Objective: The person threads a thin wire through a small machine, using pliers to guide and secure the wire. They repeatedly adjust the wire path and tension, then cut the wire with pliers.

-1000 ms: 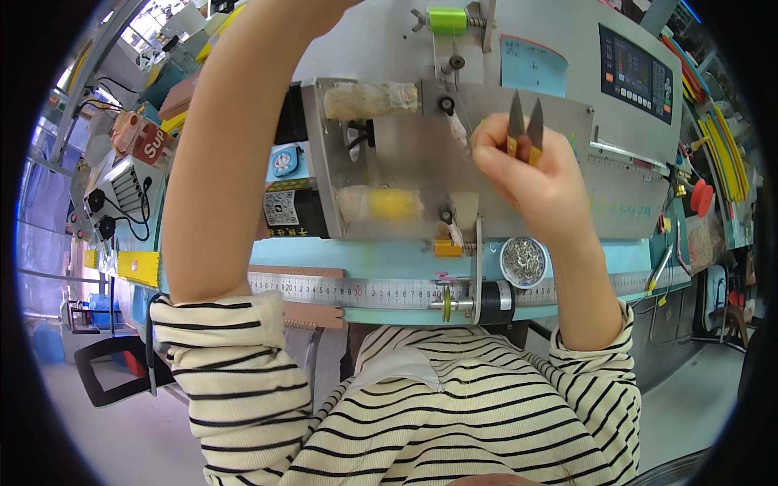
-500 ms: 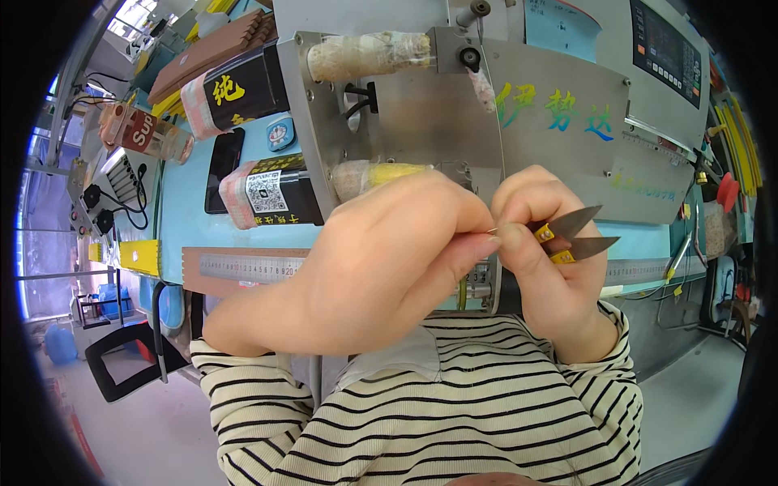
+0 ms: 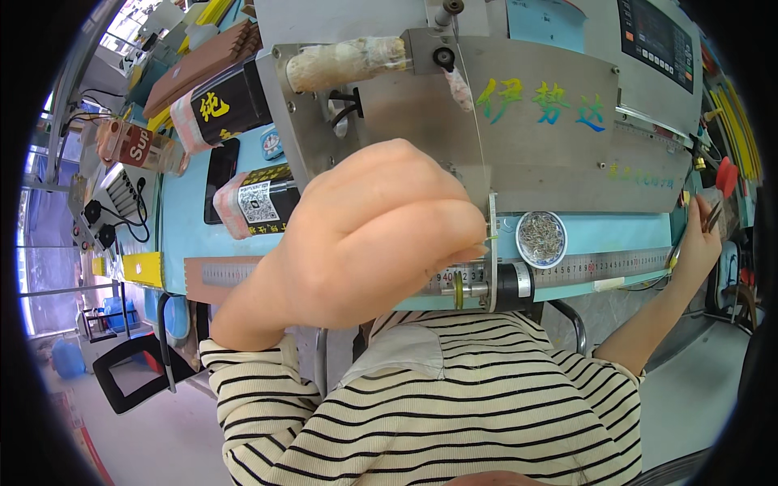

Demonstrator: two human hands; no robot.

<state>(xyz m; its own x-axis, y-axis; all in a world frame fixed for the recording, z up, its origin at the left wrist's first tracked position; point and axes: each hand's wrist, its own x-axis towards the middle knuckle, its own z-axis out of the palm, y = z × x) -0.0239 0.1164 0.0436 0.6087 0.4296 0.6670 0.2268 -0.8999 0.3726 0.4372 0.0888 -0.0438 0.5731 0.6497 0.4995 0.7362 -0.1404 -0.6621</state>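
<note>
My left hand [image 3: 381, 235] is closed in front of the grey metal machine [image 3: 559, 97], its fingertips turned down beside an upright metal plate [image 3: 492, 267]. Whatever its fingers pinch is hidden. Far off to the right, my right hand [image 3: 698, 243] is closed around a pair of thread snips [image 3: 712, 217], whose dark blades stick up past the fingers. Just right of the plate, a small patterned bowl [image 3: 519, 243] holds many tiny shiny metal pieces. Below my left fingertips lies a metal shaft with a yellow-green ring [image 3: 459, 290], next to a black cylinder [image 3: 514, 286].
A long steel ruler [image 3: 604, 265] runs along the table's front edge. Two black boxes [image 3: 231, 101], a phone [image 3: 220, 182] and a clear bottle [image 3: 166, 154] stand on the left. A wrapped roller [image 3: 344, 63] spans the machine; a control panel [image 3: 656, 49] is at the back right.
My right hand has left my left hand and swung far right with the snips, uncovering the bowl. My left hand stays over the machine's front, its fingertips slightly left and lower.
</note>
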